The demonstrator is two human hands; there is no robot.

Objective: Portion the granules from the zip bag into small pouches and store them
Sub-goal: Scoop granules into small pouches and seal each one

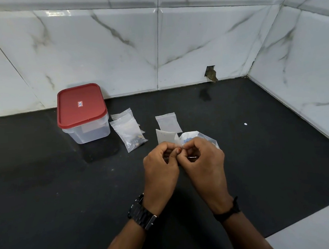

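My left hand (160,163) and my right hand (202,158) meet over the black counter, fingertips pinched together on a small clear pouch (177,142) whose top sticks up between them. Behind my right hand lies the larger zip bag (197,135) with white and blue granules. Two filled small pouches rest just beyond: one (165,136) next to my hands, another (168,123) further back. A pile of empty clear pouches (128,131) lies to the left. A clear storage box with a red lid (81,106) stands shut at the back left.
The black counter (67,188) meets white marble-look wall tiles at the back and right. A broken hole in the tile (210,74) sits at the back wall's base. A white ledge (320,228) is at the front right.
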